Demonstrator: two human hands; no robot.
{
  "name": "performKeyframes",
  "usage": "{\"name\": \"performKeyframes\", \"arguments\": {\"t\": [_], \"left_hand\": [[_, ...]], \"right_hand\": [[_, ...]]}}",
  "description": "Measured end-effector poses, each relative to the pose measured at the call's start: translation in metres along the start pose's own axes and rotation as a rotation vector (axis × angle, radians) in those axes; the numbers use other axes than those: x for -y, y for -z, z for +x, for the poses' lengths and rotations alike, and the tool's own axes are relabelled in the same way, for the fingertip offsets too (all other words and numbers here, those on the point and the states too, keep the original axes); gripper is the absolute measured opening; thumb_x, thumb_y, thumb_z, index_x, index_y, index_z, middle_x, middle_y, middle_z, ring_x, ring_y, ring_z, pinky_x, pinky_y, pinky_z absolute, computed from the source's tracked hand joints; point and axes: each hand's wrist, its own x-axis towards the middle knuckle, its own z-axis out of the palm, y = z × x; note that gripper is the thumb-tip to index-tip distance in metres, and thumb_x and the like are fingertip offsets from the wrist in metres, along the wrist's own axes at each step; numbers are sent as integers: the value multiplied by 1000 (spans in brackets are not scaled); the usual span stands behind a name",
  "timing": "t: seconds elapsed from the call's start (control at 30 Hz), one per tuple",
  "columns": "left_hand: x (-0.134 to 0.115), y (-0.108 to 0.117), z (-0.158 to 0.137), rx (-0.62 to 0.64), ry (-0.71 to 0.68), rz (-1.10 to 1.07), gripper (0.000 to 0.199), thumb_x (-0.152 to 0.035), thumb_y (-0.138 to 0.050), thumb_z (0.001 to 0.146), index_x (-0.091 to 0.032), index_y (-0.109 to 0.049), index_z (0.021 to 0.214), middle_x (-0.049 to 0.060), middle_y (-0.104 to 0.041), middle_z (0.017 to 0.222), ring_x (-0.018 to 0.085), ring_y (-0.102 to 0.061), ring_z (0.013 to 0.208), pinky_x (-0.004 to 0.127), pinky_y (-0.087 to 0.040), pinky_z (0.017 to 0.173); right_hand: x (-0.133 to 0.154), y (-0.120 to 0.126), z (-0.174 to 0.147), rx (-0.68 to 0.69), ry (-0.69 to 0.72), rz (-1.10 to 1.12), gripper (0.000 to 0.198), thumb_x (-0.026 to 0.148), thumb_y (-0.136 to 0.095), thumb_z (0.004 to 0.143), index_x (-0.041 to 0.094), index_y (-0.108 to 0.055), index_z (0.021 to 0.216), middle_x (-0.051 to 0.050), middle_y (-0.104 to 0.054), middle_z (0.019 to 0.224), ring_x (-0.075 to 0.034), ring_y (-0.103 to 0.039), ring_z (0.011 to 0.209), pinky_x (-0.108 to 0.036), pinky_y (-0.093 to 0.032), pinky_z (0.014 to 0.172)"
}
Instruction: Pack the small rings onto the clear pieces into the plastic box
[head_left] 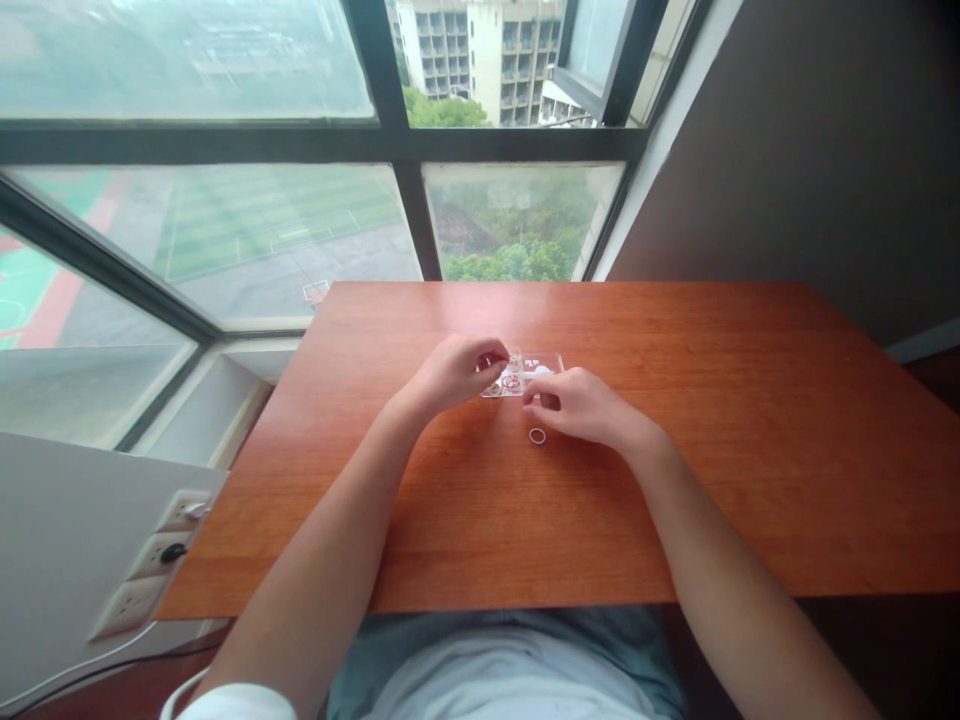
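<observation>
A small clear plastic box [513, 391] with compartments lies on the wooden table, with small ring-like pieces and white bits inside. My left hand [459, 372] is over the box's left end, its fingers curled in; what they hold, if anything, does not show. At the front right of the box is my right hand [577, 402], thumb and fingers bent together and hiding part of that side. I cannot make out anything in its fingertips. A thin pale ring [537, 436] rests on the table just in front of the right hand's fingers.
The reddish-brown table [750, 430] reaches up to large windows [285, 210] at the back and left. A grey wall [810, 150] stands to the right. Sockets with plugs [172, 552] and cables are low on the left wall.
</observation>
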Motion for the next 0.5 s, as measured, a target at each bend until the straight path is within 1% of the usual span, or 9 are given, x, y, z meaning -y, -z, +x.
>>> {"name": "performKeyframes", "arguments": {"t": [0.1,0.17,0.27,0.33,0.5], "left_hand": [[0,0,0,-4,3,1,17,-16,-55,79,-16,-71,83,2,-69,75,12,-59,66,19,-42,58],[0,0,0,-7,4,1,17,-16,-55,79,-16,-71,83,2,-69,75,12,-59,66,19,-42,58],[0,-1,0,-5,4,5,17,-16,-55,79,-16,-71,83,2,-69,75,12,-59,67,19,-42,58],[0,0,0,0,5,10,17,-16,-55,79,-16,-71,83,2,-69,75,12,-59,66,19,-42,58],[-1,0,0,10,-1,10,16,-16,-55,78,-15,-71,82,2,-69,74,12,-58,65,19,-42,57]], "right_hand": [[2,3,-3,190,1,111,10,25,-64,79,23,-69,86,5,-64,68,-10,-55,61,-21,-35,57],[2,3,-3,234,-8,128,11,23,-63,77,23,-69,86,5,-63,68,-10,-54,61,-20,-35,55],[2,2,-2,203,-32,65,12,18,-57,78,21,-68,79,3,-65,71,-10,-55,63,-21,-34,57],[2,0,-1,168,-48,-13,13,18,-55,78,21,-67,75,2,-66,73,-11,-55,64,-22,-34,58],[4,-2,1,112,-88,-194,14,23,-55,81,23,-68,77,0,-68,73,-13,-56,63,-24,-30,58]]}}
